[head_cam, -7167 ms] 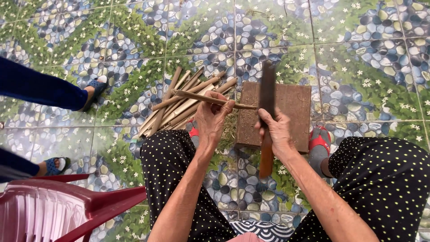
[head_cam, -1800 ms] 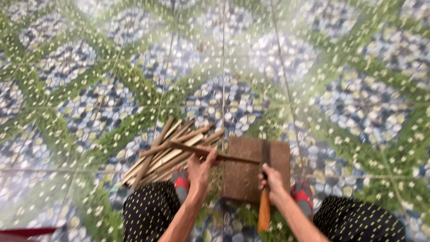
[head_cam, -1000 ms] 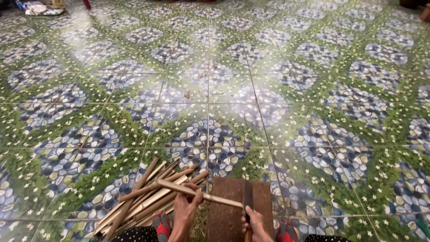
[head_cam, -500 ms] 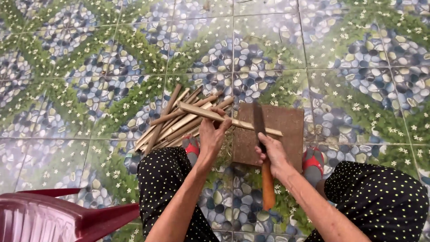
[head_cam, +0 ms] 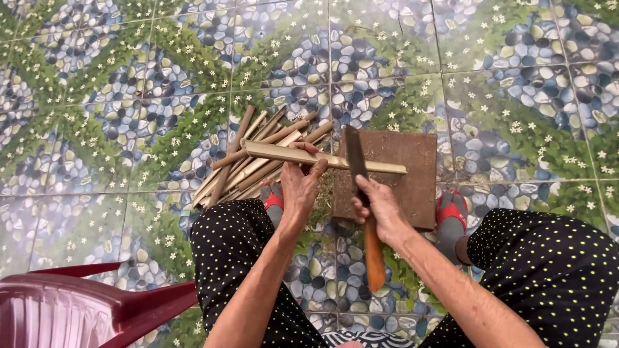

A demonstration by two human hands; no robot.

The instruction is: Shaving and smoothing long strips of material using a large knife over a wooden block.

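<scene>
Head view, looking down past my knees at the patterned tile floor (head_cam: 129, 129). My left hand (head_cam: 302, 187) has its fingers curled shut round one bamboo strip (head_cam: 322, 158), thumb on top, holding it level across the top edge of the brown wooden block (head_cam: 403, 183). In my judgement the strip rests on the block so that the floor is spared and the strip has a firm bed; its far end lies on the block while my grip steadies the near part. My right hand (head_cam: 380, 206) is closed round the knife (head_cam: 361, 200), fingers wrapped where the dark blade meets the orange handle; the blade stands nearly upright to the strip and crosses it, edge on or just at the strip. I cannot tell whether it has bitten in.

Count: one strip in hand, one knife, one block. The pile of bamboo pieces (head_cam: 248, 161) lies on the floor just left of the block, close to my left hand, fanned out at a slant; I make out roughly eight, though overlaps hide some. Two red sandals (head_cam: 451, 209), one on each foot, flank the block. One red plastic chair (head_cam: 84, 309) stands at lower left. Fibrous shavings lie between the block and my left hand.
</scene>
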